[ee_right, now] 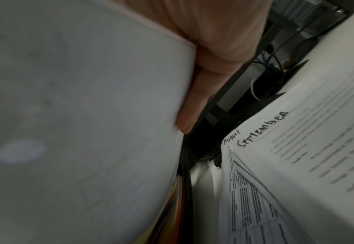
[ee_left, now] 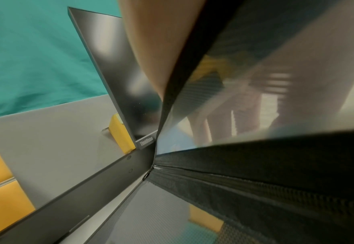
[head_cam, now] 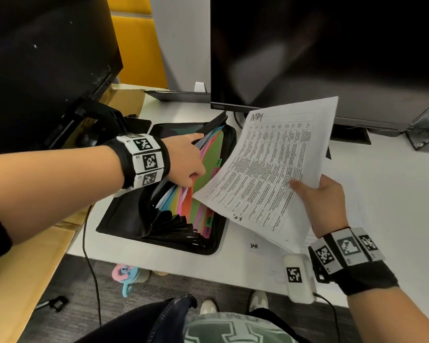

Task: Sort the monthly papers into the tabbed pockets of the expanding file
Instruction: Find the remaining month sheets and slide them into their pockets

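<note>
Across the top of the head view I see two dark monitors, one upper left (head_cam: 45, 65) and a larger one upper right (head_cam: 327, 50), standing over a white desk (head_cam: 394, 189). Centre frame, the black expanding file (head_cam: 164, 233) lies open on the desk, its coloured dividers (head_cam: 208, 154) fanned, tabs along their right edge. My left hand (head_cam: 186, 162) reaches in from the left, fingers pushed down among the dividers and spreading them apart; thumb against the file's black flap. Right of the file, my right hand (head_cam: 325, 206) pinches a printed sheet headed "MAY" (head_cam: 270, 169) by its lower right edge, thumb on top, the sheet tilted with its lower left corner over the file's right side. Whether that corner has entered a pocket I cannot tell. Lower right, more papers (ee_right: 297, 173) lie stacked on the desk; right wrist view shows headings "August" and "September". Marker bands sit on both wrists.
</note>
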`<action>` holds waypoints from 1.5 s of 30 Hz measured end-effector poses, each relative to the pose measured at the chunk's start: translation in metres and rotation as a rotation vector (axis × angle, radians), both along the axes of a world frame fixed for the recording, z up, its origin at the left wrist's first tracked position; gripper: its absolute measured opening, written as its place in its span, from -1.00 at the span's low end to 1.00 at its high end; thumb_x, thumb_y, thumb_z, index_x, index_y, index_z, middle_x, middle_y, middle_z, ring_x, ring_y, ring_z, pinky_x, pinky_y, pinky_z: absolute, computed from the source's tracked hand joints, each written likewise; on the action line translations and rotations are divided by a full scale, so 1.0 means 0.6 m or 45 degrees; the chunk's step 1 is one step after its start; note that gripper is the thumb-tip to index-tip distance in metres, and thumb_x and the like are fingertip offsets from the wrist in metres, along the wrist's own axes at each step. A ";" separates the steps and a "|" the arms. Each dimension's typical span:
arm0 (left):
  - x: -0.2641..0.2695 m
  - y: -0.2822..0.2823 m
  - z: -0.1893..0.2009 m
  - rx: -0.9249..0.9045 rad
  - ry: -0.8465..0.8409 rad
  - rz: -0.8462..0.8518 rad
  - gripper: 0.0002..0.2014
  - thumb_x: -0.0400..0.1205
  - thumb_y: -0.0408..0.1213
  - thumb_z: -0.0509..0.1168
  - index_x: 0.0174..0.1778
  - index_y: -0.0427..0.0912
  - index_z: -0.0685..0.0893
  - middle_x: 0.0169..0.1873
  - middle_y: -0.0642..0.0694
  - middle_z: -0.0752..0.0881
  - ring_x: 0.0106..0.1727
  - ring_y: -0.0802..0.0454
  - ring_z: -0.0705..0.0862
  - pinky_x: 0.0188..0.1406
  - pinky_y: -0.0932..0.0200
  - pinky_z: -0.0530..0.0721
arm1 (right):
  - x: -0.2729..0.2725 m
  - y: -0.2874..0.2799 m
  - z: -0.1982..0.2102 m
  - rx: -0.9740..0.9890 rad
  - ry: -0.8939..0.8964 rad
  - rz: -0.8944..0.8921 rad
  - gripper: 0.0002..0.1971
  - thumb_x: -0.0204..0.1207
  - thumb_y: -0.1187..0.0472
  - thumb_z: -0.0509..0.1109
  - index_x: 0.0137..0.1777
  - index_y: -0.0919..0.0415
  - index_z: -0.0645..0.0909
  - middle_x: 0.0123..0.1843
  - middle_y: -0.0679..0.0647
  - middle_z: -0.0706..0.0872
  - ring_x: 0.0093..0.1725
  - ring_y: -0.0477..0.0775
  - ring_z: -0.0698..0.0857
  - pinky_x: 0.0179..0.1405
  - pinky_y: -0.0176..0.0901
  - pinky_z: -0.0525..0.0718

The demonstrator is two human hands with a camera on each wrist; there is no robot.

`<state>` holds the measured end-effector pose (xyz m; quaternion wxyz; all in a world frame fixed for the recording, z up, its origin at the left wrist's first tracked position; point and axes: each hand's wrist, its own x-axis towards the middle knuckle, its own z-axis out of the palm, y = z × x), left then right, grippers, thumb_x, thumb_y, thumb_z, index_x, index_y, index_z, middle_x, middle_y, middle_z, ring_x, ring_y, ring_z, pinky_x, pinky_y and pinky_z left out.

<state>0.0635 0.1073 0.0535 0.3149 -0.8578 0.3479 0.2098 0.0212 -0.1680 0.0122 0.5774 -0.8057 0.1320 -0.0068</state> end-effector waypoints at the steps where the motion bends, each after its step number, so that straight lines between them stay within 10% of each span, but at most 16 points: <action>1: -0.001 -0.003 0.000 0.002 -0.003 0.007 -0.79 0.58 -0.06 0.06 -0.13 0.02 0.59 -0.20 0.05 0.70 0.03 0.06 0.65 0.61 -0.15 -0.28 | 0.001 0.007 0.001 -0.055 -0.016 0.013 -0.87 0.47 0.25 0.47 -0.01 0.19 0.67 -0.05 0.13 0.76 -0.05 0.17 0.74 0.04 0.11 0.72; 14: -0.011 -0.013 0.008 0.002 -0.060 0.024 -0.79 0.58 -0.07 0.05 -0.20 -0.02 0.56 -0.27 0.00 0.69 -0.03 0.00 0.67 0.60 -0.11 -0.21 | 0.016 0.038 0.066 -0.399 -0.310 0.090 -0.75 0.59 0.26 0.32 0.21 0.29 0.66 0.13 0.16 0.75 -0.08 -0.07 0.59 -0.30 -0.48 0.46; 20: -0.010 -0.021 0.010 0.012 -0.046 0.074 -0.78 0.58 -0.05 0.08 -0.17 0.00 0.60 -0.20 0.03 0.70 0.14 0.02 0.63 0.58 -0.20 -0.33 | 0.000 0.074 0.051 -0.361 -0.290 0.134 -0.81 0.56 0.26 0.36 0.10 0.31 0.70 -0.15 -0.03 0.65 -0.23 -0.10 0.57 -0.46 -0.65 0.42; 26: -0.017 -0.024 0.010 0.003 -0.080 0.171 -0.64 0.69 -0.04 -0.08 -0.19 0.02 0.61 -0.34 0.11 0.56 0.37 0.03 0.45 0.52 -0.34 -0.45 | 0.002 0.045 0.060 -0.155 -0.253 -0.118 -0.97 0.48 0.23 0.44 -0.13 0.13 0.64 -0.14 0.09 0.72 -0.13 0.11 0.70 -0.04 0.04 0.72; 29: -0.020 -0.028 0.006 -0.003 -0.102 0.180 -0.54 0.71 -0.02 -0.13 -0.03 0.00 0.71 -0.04 0.02 0.71 0.41 -0.01 0.41 0.53 -0.35 -0.39 | 0.018 0.029 0.064 -0.136 -0.217 -0.172 -0.92 0.45 0.24 0.46 -0.08 0.13 0.67 -0.06 0.10 0.75 -0.04 0.16 0.73 0.04 0.14 0.73; 33: -0.028 -0.027 0.000 -0.011 -0.227 0.149 -0.58 0.66 0.13 0.04 0.18 0.06 0.71 0.37 -0.09 0.45 0.52 -0.10 0.24 0.54 -0.36 -0.27 | 0.024 0.033 0.059 -0.237 -0.235 -0.119 -0.78 0.50 0.25 0.41 0.11 0.31 0.69 0.13 0.21 0.76 0.05 0.17 0.72 0.07 0.03 0.70; 40: -0.033 -0.030 -0.015 -0.135 -0.371 0.215 -0.71 0.59 -0.06 0.17 0.06 0.01 0.76 0.51 -0.11 0.32 0.59 -0.09 0.12 0.54 -0.42 -0.25 | 0.004 0.074 0.045 -0.243 -0.243 0.053 -0.79 0.56 0.27 0.36 0.15 0.32 0.66 -0.02 0.03 0.69 -0.12 -0.09 0.59 -0.43 -0.60 0.44; 45: -0.032 -0.029 -0.010 -0.131 -0.385 0.255 -0.66 0.62 -0.05 0.10 0.14 0.02 0.74 0.59 -0.15 0.21 0.66 -0.12 -0.04 0.52 -0.44 -0.32 | -0.027 0.094 -0.004 -0.106 -0.013 0.122 -0.91 0.50 0.33 0.40 -0.04 0.29 0.69 -0.16 -0.02 0.68 -0.17 -0.01 0.66 -0.21 -0.28 0.57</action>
